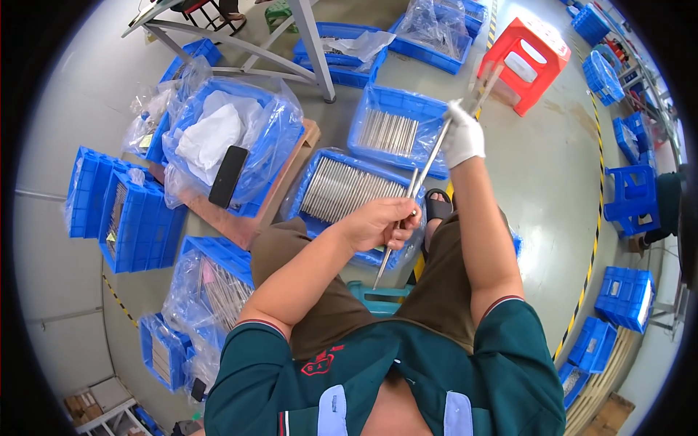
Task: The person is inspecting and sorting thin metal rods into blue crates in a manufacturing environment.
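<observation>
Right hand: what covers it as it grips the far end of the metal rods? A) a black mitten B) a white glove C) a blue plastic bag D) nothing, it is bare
B: the right hand wears a white glove while it grips the thin metal rods, whereas the left hand is bare.

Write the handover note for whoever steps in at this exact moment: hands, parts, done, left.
Left hand, bare: closed around the lower part of a long metal rod.
Right hand, white glove: grips the same rod near its upper end, arm stretched out.
Parts: more rods fill the lined blue crate by the knees and a second crate beyond it.
Done: one rod is out and held up.
Left: cannot tell how many rods remain to handle.
</observation>
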The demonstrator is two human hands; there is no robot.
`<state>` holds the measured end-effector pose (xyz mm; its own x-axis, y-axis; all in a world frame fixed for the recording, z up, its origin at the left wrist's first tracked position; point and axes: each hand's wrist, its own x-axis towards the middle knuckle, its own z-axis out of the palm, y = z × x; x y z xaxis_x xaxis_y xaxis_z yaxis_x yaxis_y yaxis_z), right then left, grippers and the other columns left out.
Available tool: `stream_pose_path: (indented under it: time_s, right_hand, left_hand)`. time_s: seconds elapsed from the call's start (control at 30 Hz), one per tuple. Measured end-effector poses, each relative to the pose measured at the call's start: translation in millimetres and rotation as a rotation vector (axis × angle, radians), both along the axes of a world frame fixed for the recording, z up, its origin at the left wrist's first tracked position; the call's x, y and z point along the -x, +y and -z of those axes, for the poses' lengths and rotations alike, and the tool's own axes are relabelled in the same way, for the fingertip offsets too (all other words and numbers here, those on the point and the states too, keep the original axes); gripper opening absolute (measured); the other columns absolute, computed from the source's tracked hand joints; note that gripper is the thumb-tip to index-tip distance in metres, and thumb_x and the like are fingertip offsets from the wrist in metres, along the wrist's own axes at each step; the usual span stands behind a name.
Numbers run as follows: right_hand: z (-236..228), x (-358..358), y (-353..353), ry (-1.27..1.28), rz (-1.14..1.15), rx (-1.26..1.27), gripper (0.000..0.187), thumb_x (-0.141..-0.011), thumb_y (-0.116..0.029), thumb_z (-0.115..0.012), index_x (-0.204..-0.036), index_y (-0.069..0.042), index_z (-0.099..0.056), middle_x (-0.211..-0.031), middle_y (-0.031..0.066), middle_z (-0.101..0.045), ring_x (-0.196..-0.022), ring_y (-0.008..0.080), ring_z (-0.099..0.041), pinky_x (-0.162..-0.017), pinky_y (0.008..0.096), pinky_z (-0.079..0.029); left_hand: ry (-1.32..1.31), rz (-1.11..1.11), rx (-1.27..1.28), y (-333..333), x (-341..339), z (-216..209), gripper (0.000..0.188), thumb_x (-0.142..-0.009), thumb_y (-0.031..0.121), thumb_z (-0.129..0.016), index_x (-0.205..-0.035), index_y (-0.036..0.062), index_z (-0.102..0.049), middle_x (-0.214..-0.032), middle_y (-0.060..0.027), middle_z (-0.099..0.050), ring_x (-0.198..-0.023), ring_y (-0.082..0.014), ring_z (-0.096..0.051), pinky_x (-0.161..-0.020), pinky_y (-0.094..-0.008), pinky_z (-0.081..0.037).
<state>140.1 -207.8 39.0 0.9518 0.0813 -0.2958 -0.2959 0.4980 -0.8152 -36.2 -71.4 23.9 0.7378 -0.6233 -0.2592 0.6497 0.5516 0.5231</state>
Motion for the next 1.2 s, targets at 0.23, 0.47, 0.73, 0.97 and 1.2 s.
stream_pose_path:
  time_s: [0.23, 0.47, 0.73, 0.97, 1.2]
  right_hand:
    - [-9, 26, -3, 0.108, -0.323, 0.12, 0.031, -0.085, -0.038, -0.061, -0.067, -0.014, -0.052, -0.047, -0.0088, -0.033, -0.036, 0.0052, -0.029, -0.035, 0.0217, -0.02]
    - [-10, 74, 32, -0.078, -0.752, 0.45, 0.023, -0.08, -0.026, -0.067, -0.076, -0.004, -0.06, -0.055, 0.001, -0.052, -0.048, 0.0078, -0.047, -0.044, 0.0258, -0.037]
    - [14, 64, 35, -0.34, -0.591, 0.772, 0.032, -0.083, -0.034, -0.06, -0.078, -0.003, -0.063, -0.065, 0.0067, -0.059, -0.054, 0.0115, -0.054, -0.054, 0.027, -0.044]
    - [2, 85, 21, -0.262, -0.651, 0.627, 0.039, -0.09, -0.037, -0.051, -0.078, 0.0, -0.061, -0.053, 0.0022, -0.049, -0.049, 0.0095, -0.046, -0.049, 0.0242, -0.035]
    - [2, 92, 21, -0.3, -0.736, 0.745, 0.032, -0.088, -0.031, -0.055, -0.079, -0.001, -0.061, -0.053, 0.0006, -0.049, -0.049, 0.0083, -0.043, -0.049, 0.0242, -0.035]
  left_hand:
    - [-0.154, -0.233, 0.026, 39, -11, 3, 0.032, -0.094, 0.034, -0.047, -0.087, 0.0035, -0.055, -0.112, -0.0189, -0.057, -0.104, -0.0322, -0.059, -0.086, -0.0411, -0.05]
    - [-0.157, -0.237, -0.011, 36, -18, 11, 0.033, -0.091, 0.037, -0.051, -0.09, 0.005, -0.059, -0.103, -0.0131, -0.06, -0.084, -0.0227, -0.06, -0.072, -0.0348, -0.049]
    - [-0.153, -0.308, 0.011, 36, -21, 5, 0.027, -0.09, 0.03, -0.055, -0.089, 0.0031, -0.056, -0.076, -0.0012, -0.049, -0.066, -0.0109, -0.048, -0.059, -0.0265, -0.041]
    - [-0.021, -0.862, 0.012, 84, -43, 19, 0.025, -0.087, 0.03, -0.06, -0.092, 0.0052, -0.057, -0.072, 0.0001, -0.051, -0.064, -0.0126, -0.051, -0.061, -0.0316, -0.046]
    - [-0.049, -0.952, 0.18, 88, -49, 20, 0.033, -0.086, 0.033, -0.061, -0.098, 0.0024, -0.059, -0.067, -0.0006, -0.05, -0.062, -0.0126, -0.048, -0.062, -0.0303, -0.042]
